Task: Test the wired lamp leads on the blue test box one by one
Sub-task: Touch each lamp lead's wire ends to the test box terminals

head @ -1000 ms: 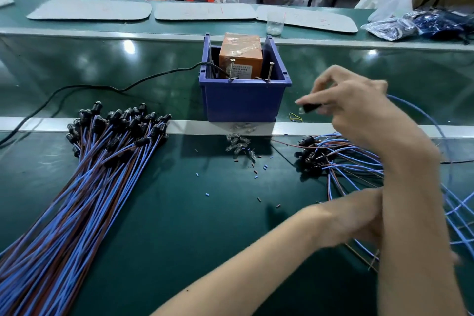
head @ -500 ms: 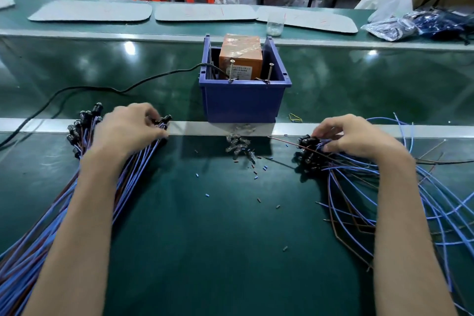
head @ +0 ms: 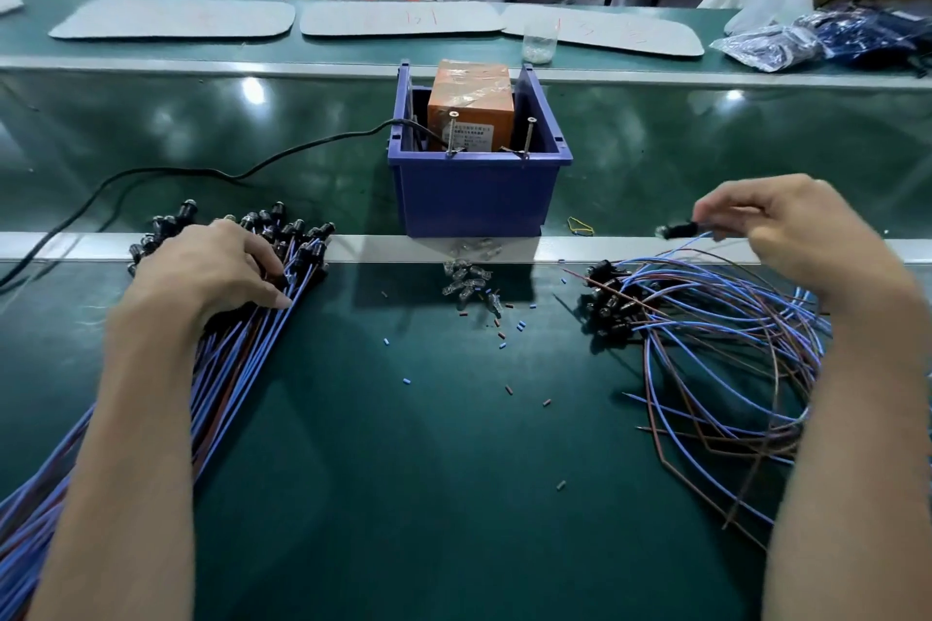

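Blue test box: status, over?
Left hand rests on straight blue-and-brown lead bundle. Right hand pinches one black-capped lamp lead, right of blue plastic test box. Box untouched.

Factory assembly line: green conveyor bench (head: 454, 444).

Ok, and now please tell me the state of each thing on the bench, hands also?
left hand: lies on the left bundle, grip unclear
left bundle: laid straight, flat on the belt
right hand: pinches one lamp lead, held above the right pile
right pile: tangled, lying loose
blue test box: upright, two screws standing, no lead touching them
black cable: runs into the box
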